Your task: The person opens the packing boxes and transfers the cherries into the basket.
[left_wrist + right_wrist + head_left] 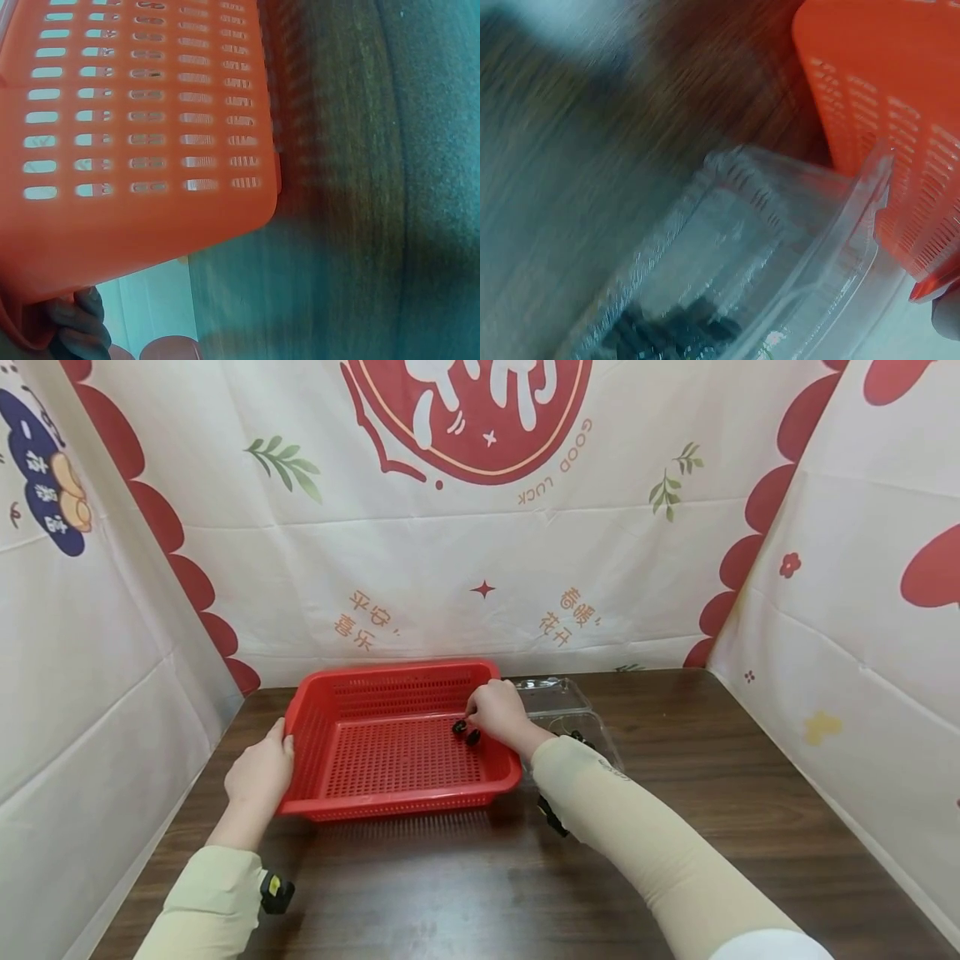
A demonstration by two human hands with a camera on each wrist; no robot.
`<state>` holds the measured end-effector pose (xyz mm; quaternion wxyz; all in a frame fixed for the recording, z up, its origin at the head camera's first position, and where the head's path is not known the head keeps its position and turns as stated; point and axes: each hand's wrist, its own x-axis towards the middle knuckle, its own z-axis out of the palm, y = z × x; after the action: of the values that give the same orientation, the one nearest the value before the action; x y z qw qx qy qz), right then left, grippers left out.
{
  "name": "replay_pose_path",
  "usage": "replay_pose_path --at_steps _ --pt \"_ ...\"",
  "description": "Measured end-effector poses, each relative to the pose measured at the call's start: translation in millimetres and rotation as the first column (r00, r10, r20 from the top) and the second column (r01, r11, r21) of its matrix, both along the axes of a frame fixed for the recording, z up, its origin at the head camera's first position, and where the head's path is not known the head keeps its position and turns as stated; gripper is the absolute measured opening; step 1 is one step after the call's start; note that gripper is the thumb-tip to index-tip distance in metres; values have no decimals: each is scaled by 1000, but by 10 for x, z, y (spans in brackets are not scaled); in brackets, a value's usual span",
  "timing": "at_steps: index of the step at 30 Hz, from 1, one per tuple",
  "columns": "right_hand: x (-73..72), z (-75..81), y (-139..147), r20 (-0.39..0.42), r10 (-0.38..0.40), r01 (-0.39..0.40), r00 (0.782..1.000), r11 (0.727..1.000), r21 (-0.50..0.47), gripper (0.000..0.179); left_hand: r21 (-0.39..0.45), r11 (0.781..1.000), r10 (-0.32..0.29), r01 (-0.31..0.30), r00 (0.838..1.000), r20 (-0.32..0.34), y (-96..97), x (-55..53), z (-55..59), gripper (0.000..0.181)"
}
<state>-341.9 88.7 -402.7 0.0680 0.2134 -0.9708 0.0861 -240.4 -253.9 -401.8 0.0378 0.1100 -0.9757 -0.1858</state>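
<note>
My left hand (258,768) grips the left rim of a red perforated plastic basket (390,799), its fingers curled over the edge. In the left wrist view, the slotted basket wall (135,217) is large and those fingers (79,326) bend round the rim. My right hand (498,710) reaches over the basket's right wall, fingers bent downward. Two small, dark, shiny roundish things (472,737) are right below its fingertips, inside the basket. I cannot tell whether the fingers pinch one of them.
A clear plastic clamshell box (555,696) lies open right of the basket, partly under my right forearm. More dark pieces (675,330) lie in it. The brown wooden table (420,885) is bordered by a printed white cloth (300,585) at back and sides.
</note>
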Motion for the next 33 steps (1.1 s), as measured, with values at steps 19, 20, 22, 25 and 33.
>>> replay_pose_path --at_steps 19,20,22,25,33 --pt "27 66 -39 -6 -3 4 1000 992 130 12 -5 1000 4 -4 1000 -3 16 -5 32 54" --pt "30 70 -39 -6 -3 4 1000 990 138 12 -6 1000 3 -3 1000 -2 15 -7 29 54" --pt "40 79 -39 -7 -2 3 1000 989 148 12 -5 1000 0 0 1000 0 13 -7 27 54" --pt "54 88 -36 -6 1 0 1000 989 146 12 -4 1000 0 0 1000 -1 11 -8 24 54" --pt "56 60 -34 -12 -7 8 1000 996 94 12 10 1000 3 -3 1000 18 2 15 14 54"
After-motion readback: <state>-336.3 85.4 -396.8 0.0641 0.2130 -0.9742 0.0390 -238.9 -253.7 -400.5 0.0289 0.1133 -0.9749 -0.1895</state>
